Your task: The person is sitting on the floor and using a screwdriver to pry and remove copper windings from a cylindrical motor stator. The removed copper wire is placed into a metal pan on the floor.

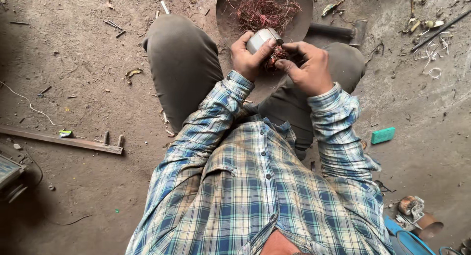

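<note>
I squat on a dirt floor in a blue plaid shirt. My left hand [248, 55] grips a small grey metal cylinder [262, 38], held up between my knees. Reddish copper wire [275, 54] sticks out of the cylinder's lower end. My right hand [306, 66] pinches that wire with its fingertips, right beside the cylinder. Just beyond both hands sits a round metal pan [299, 19] holding a loose heap of the same reddish wire [265, 8].
A hammer [343, 32] lies right of the pan. A wooden strip [59, 139] with nails lies on the left, a green block [383, 135] on the right, a motor part [411, 207] at lower right. Scraps and white wire bits [434, 51] litter the ground.
</note>
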